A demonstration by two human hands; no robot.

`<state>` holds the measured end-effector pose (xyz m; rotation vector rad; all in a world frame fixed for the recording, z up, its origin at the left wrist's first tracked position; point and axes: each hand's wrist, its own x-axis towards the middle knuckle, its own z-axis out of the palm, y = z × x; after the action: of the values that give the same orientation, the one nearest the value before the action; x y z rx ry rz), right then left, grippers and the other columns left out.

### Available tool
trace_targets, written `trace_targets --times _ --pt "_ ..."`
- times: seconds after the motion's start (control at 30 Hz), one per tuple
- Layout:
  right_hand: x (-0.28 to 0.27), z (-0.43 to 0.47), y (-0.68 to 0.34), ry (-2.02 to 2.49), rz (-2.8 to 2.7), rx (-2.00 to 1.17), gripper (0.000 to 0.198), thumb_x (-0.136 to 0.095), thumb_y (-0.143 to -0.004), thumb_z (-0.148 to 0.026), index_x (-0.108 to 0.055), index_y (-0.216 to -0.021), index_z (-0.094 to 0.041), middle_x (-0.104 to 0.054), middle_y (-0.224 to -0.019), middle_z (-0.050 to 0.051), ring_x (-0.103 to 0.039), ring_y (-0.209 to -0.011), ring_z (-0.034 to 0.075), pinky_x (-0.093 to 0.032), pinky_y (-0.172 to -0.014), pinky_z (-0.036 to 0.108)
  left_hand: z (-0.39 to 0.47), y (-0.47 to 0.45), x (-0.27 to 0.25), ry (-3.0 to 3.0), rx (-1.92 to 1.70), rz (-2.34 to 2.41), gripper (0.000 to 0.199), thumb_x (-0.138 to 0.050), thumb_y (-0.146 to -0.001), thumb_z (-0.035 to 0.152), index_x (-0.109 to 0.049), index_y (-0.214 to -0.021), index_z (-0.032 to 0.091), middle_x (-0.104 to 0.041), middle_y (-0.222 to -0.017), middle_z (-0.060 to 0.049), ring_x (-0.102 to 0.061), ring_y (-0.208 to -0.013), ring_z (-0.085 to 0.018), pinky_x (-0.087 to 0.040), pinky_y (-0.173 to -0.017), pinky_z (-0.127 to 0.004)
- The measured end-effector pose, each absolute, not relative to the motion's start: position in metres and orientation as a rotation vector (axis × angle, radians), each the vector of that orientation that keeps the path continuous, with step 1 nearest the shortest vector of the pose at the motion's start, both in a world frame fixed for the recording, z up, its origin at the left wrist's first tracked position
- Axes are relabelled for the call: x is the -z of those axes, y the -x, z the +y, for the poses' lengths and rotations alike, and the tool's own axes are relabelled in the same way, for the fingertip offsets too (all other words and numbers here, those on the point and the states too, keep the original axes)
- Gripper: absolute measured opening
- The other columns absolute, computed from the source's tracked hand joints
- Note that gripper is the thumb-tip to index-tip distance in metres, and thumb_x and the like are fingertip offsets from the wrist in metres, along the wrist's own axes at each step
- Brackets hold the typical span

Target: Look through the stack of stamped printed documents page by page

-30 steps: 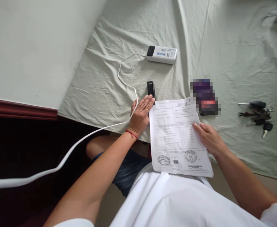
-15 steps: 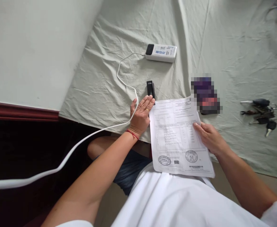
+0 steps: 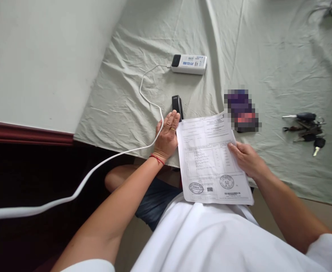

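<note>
My left hand (image 3: pixel 166 136) lies with its fingers stretched out flat over the near end of a black stapler (image 3: pixel 176 102), right at the paper's upper left corner. That hand covers much of the stapler, so whether the paper sits between its jaws is hidden. My right hand (image 3: pixel 248 160) pinches the right edge of a printed paper sheet (image 3: pixel 208 151), thumb on top and fingers underneath. Two round stamps and a barcode show near the sheet's lower edge, which reaches over the table's edge to my white shirt. More than one sheet may be there; I cannot tell.
On the green-grey tablecloth (image 3: pixel 143 45) a white power bank (image 3: pixel 190 64) lies beyond the stapler. Its white cable (image 3: pixel 109 158) runs across my left wrist area to the lower left. A pixelated phone-like object (image 3: pixel 242 111) and a bunch of keys (image 3: pixel 307 128) lie to the right.
The whole view has shifted a little, with the objects on the table appearing slightly farther left. Both hands keep their places on the stapler and the paper.
</note>
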<state>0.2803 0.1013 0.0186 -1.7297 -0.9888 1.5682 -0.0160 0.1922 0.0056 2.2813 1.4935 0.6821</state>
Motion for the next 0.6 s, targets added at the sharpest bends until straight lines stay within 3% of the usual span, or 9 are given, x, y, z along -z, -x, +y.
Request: trace_targets --times 0.23,0.4,0.6 --pt "-0.028 0.09 -0.28 1.771 -1.157 -1.438 0.049 -0.057 -0.092 -0.064 -0.077 -0.11 -0.024 -0.08 -0.098 0.006 -0.074 -0.093 0.029 -0.057 -0.066 0.032 0.195 0.018 0.006 -2.372 -0.764 1.525 0.061 -0.032 -0.095 0.01 -0.041 -0.156 0.013 -0.041 -0.165 -0.012 -0.034 -0.156 -0.021 -0.03 -0.128 -0.039" --pt "-0.027 0.07 -0.307 1.728 -1.164 -1.387 0.048 -0.055 -0.095 -0.064 -0.073 -0.121 -0.028 -0.079 -0.11 0.004 -0.075 -0.097 0.028 -0.062 -0.071 0.035 0.201 0.021 0.018 -2.349 -0.991 1.528 0.055 -0.036 -0.101 0.018 -0.037 -0.156 0.011 -0.045 -0.16 -0.019 -0.039 -0.153 -0.023 -0.031 -0.128 -0.04" --pt "-0.038 0.065 -0.326 1.546 -0.958 -1.352 0.043 -0.062 -0.094 -0.058 -0.072 -0.121 -0.027 -0.077 -0.116 0.005 -0.075 -0.098 0.024 -0.065 -0.076 0.034 0.207 0.025 0.023 -2.199 -1.108 1.647 0.042 -0.036 -0.108 0.034 -0.051 -0.141 0.014 -0.062 -0.135 -0.019 -0.059 -0.13 -0.026 -0.044 -0.116 -0.043"
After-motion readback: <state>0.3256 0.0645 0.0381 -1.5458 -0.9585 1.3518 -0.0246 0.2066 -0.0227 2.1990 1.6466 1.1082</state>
